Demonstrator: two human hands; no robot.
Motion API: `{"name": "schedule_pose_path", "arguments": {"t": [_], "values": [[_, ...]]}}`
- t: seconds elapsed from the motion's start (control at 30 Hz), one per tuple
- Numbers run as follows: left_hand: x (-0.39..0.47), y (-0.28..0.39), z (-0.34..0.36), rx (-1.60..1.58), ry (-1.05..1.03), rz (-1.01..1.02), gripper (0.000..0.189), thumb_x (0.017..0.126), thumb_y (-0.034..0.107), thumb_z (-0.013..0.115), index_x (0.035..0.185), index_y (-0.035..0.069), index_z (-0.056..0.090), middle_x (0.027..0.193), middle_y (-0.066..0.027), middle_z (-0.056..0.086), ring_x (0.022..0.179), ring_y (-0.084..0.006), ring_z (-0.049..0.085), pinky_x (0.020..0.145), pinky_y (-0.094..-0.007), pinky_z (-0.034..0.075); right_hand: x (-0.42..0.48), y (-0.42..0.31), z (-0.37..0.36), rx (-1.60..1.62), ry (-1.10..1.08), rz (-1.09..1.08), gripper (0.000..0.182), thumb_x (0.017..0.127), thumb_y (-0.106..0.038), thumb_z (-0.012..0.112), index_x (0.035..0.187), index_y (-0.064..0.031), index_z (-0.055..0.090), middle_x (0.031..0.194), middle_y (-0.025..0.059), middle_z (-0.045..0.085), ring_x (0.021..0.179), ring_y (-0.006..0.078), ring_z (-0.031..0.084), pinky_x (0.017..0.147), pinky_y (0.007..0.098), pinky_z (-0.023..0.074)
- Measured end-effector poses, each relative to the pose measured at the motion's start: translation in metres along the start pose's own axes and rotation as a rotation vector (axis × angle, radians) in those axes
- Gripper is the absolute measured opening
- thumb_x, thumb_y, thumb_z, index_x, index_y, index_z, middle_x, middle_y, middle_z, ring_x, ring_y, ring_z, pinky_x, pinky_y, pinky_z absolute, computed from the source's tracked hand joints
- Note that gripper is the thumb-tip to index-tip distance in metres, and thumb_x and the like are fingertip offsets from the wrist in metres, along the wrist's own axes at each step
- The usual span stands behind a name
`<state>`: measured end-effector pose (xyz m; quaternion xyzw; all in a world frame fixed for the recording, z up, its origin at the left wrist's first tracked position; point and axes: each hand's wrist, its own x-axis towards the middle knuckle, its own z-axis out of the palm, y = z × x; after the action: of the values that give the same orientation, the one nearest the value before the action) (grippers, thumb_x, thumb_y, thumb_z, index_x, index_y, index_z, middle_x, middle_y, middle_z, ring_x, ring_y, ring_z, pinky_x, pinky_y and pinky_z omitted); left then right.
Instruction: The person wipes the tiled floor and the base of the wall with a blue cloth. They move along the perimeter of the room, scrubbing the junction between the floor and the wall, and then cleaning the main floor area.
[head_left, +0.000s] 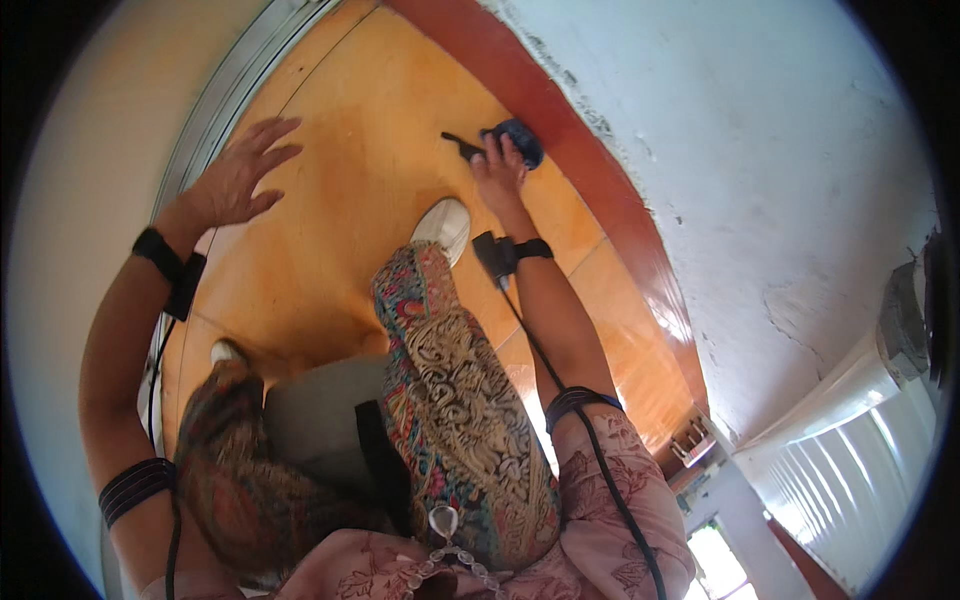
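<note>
My right hand (498, 163) grips a dark blue bunched cloth (529, 142) down by the red skirting band. A thin black piece (454, 140) sticks out to the left from under the fingers; whether it belongs to the cloth, I cannot tell. The cloth appears to lie against the orange tiled floor (360, 97), close to where floor and skirting meet. Over on the left, my left hand (251, 171) holds nothing, its fingers spread beside a metal door track. It seems to hover above the floor.
Red skirting (592, 157) curves along the base of a flaking white wall (750, 150). A metal track (225, 86) borders the floor at left. My shoe (444, 225) stands between the hands. Black cables (600, 457) run along both arms. A white pipe (825, 401) is at right.
</note>
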<state>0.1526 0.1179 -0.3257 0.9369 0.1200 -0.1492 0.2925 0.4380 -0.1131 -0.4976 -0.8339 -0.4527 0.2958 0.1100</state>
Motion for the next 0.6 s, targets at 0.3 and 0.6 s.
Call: {"name": "schedule_pose_path", "arguments": {"t": [0.3,0.6], "values": [[-0.122,0.053,-0.007,-0.362,0.001,-0.606,0.035,0.077,0.014,0.051,0.109,0.001,0.048,0.104,-0.017,0.054,0.093,-0.031,0.052,0.081,-0.0361,0.04,-0.069,0.148,-0.029,0.108,-0.047,0.36,0.069,0.078,-0.045,0.043,0.131,-0.0072,0.02,0.132,0.0229,0.02,0.121,0.0375,0.02,0.097,0.0471,0.0163],[-0.127,0.016,0.077,-0.706,0.047,-0.717,0.032,0.079,0.007,0.047,0.111,0.0,0.048,0.102,-0.0143,0.056,0.085,-0.0244,0.056,0.075,-0.0319,0.044,-0.018,0.096,-0.003,-0.041,0.419,0.421,0.047,0.073,-0.039,0.052,0.109,-0.0089,0.05,0.101,0.0119,0.056,0.094,0.0304,0.052,0.073,0.0432,0.0438]]}}
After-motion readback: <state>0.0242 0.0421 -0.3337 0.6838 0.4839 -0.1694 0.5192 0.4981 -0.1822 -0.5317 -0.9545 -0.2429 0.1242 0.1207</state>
